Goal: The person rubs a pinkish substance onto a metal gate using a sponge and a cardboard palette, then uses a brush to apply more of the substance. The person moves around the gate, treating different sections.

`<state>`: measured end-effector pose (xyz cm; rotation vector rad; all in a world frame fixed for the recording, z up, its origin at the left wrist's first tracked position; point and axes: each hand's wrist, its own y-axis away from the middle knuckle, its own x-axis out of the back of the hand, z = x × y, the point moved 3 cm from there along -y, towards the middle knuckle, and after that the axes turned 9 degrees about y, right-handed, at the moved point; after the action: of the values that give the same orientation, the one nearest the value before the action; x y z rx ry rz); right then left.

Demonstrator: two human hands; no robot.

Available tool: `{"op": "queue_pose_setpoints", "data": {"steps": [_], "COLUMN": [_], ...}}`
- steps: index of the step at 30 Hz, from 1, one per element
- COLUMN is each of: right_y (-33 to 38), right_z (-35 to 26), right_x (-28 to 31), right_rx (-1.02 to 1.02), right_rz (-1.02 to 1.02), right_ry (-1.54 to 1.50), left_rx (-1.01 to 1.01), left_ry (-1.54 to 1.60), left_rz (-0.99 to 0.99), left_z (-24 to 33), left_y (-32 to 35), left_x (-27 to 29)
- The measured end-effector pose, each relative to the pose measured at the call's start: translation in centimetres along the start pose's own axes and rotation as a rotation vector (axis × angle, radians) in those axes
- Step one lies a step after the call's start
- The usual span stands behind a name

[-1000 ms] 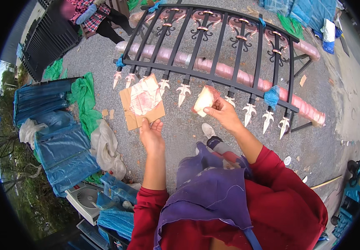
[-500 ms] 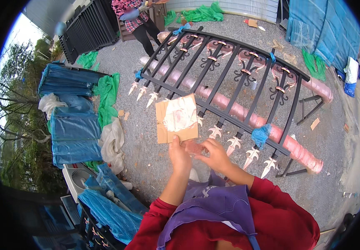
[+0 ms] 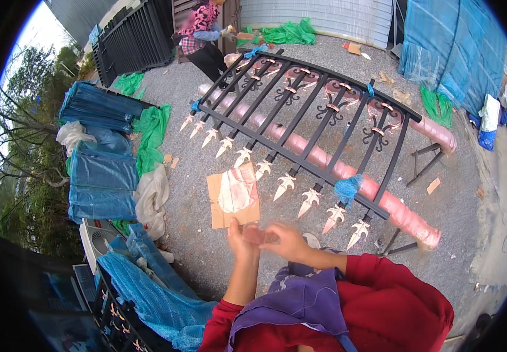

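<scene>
My left hand [image 3: 243,242] is closed on a square of brown cardboard [image 3: 218,218], thumb over its near edge. A pale pinkish smear, like paint, covers the middle of the cardboard. Close beside it, my right hand [image 3: 287,242] is closed around a small reddish-pink piece [image 3: 254,235], sponge-like in look, which lies against my left fingers. Ahead of my hands is a black metal fence panel [image 3: 308,157] with scrollwork touched in pink and a row of pale copper-coloured spear tips [image 3: 309,202] pointing toward me. Blue netting [image 3: 347,188] is bunched on its near rail.
Pink-wrapped rolls [image 3: 347,170] on metal legs support the panel. Another person [image 3: 198,38] stands beyond its far left end. Blue-wrapped bundles [image 3: 102,186], green netting [image 3: 154,138] and a fan unit [image 3: 95,237] are at left. Tall blue sheeting [image 3: 450,53] hangs at far right.
My hands, cardboard and pink piece have shifted left and lower in view. The panel also appears further left. The other person has turned and moved slightly right.
</scene>
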<state>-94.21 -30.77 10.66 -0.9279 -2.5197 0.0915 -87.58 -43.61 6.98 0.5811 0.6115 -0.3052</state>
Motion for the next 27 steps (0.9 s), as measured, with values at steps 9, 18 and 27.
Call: {"op": "queue_pose_setpoints", "data": {"steps": [9, 18, 27], "right_y": [9.3, 11.1, 12.8], "right_z": [0.0, 2.7, 10.4], "right_x": [-2.6, 6.0, 20.8], "right_rx": [-0.178, -0.125, -0.274], "right_rz": [-0.407, -0.102, 0.089], "right_ry": [-0.063, 0.228, 0.337], "left_rx": [0.164, 0.048, 0.141], "left_ry": [0.054, 0.067, -0.043], "left_rz": [0.231, 0.373, 0.181], "left_z": [-0.6, 0.2, -8.0], "left_y": [7.1, 9.4, 6.4], "left_x": [12.2, 19.1, 10.2]}}
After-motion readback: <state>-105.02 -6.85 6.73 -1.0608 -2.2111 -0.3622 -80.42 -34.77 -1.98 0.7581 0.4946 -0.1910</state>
